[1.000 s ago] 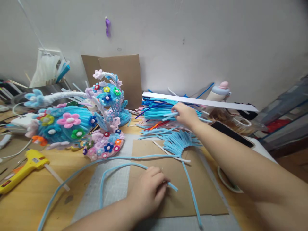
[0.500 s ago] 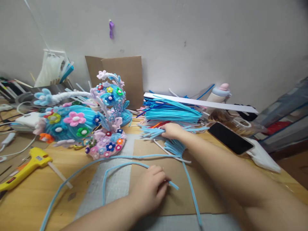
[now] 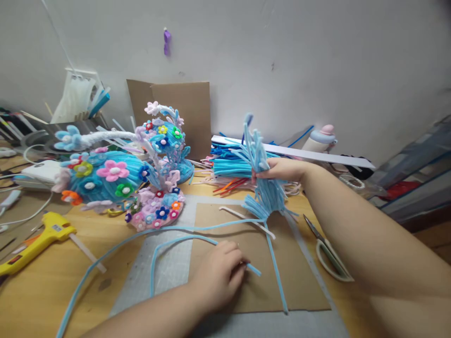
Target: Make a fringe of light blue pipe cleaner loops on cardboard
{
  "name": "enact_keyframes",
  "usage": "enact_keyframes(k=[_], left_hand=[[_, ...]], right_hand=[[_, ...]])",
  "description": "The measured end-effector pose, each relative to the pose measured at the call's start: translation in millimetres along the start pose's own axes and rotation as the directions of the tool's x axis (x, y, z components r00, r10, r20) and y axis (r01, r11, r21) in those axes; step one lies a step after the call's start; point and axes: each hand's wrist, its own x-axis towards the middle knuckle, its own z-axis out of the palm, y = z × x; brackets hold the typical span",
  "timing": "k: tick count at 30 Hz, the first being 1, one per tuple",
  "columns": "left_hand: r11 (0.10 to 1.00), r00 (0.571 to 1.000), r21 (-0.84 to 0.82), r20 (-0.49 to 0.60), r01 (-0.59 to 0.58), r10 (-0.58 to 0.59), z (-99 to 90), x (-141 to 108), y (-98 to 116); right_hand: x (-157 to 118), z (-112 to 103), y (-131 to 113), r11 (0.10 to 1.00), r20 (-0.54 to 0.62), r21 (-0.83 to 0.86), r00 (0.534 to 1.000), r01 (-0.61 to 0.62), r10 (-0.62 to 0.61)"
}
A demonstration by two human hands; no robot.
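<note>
My right hand [image 3: 282, 170] is closed round a bundle of light blue pipe cleaners [image 3: 258, 150], whose upper ends fan out above the fingers. Its lower part spreads towards the cardboard sheet [image 3: 243, 293]. Two long light blue pipe cleaners run out from near the base of the bundle; one [image 3: 276, 272] comes forward over the cardboard. My left hand [image 3: 221, 270] rests low on the cardboard, fingers curled over a bent light blue pipe cleaner [image 3: 254, 269]. Between the hands, a white pipe cleaner [image 3: 232, 213] lies aslant.
Decorated pipe-cleaner flower pieces [image 3: 155, 206] stand at left, behind a yellow glue gun [image 3: 52, 237]. Scissors [image 3: 322, 249] lie beside my right forearm. At the back are a pipe-cleaner pile [image 3: 229, 168], a white strip [image 3: 317, 155] and a bottle [image 3: 322, 138].
My right hand has come up and to the right, raising the gathered pipe cleaners from lying flat to roughly upright. The scissors now show; my forearm covers the phone. My left hand stays put.
</note>
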Motion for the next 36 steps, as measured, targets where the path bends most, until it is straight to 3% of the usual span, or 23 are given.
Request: enact_keyframes(k=[3,8,10,12,13,14,16,18,20,23,25,32,36], left_hand=[[1.0,1.0,0.003,0.006,0.005,-0.005,-0.6,1,1],[1.0,1.0,0.012,0.009,0.004,-0.004,-0.5,1,0],[1.0,1.0,0.008,0.003,0.001,-0.001,-0.2,1,0],[1.0,1.0,0.006,0.0,-0.001,0.001,-0.1,0,0],[1.0,1.0,0.004,0.002,-0.001,0.001,-0.3,0,0],[1.0,1.0,0.003,0.005,0.001,-0.001,-0.6,0,0],[1.0,1.0,-0.01,0.001,0.009,-0.009,-1.4,0,1],[0.999,1.0,-0.037,-0.025,0.015,-0.015,-2.2,0,3],[0.997,0.998,-0.07,-0.059,0.014,-0.018,-2.6,0,4],[0.995,0.996,-0.1,-0.084,0.017,-0.025,-2.6,1,4],[0.993,0.994,-0.118,-0.106,0.011,-0.023,-2.5,0,4],[0.989,0.99,-0.147,-0.137,-0.004,-0.016,-2.4,1,2],[0.991,0.993,-0.136,-0.12,-0.001,-0.015,-0.8,1,0]], right_hand=[[-10,-6,-16,0.999,-0.156,-0.034,0.987,0.04,-0.044],[-18,-6,-39,0.992,-0.412,-0.08,0.903,0.093,-0.118],[-21,-9,-46,0.986,-0.552,-0.143,0.82,0.084,-0.15],[-25,-12,-51,0.961,-0.687,-0.269,0.687,0.064,-0.237],[-27,-13,-54,0.929,-0.689,-0.37,0.663,0.025,-0.293],[-29,-13,-56,0.874,-0.648,-0.485,0.682,-0.026,-0.339],[-29,-4,-55,0.717,-0.485,-0.686,0.812,-0.123,-0.324],[-25,14,-46,0.601,-0.34,-0.779,0.925,-0.178,-0.167],[-17,40,-27,0.601,-0.278,-0.772,0.96,-0.207,-0.025],[-2,73,9,0.634,-0.282,-0.743,0.959,-0.214,-0.006],[5,84,29,0.67,-0.3,-0.715,0.953,-0.198,-0.039],[7,74,54,0.792,-0.285,-0.609,0.923,0.034,-0.258],[12,75,62,0.809,-0.354,-0.588,0.892,0.021,-0.281]])
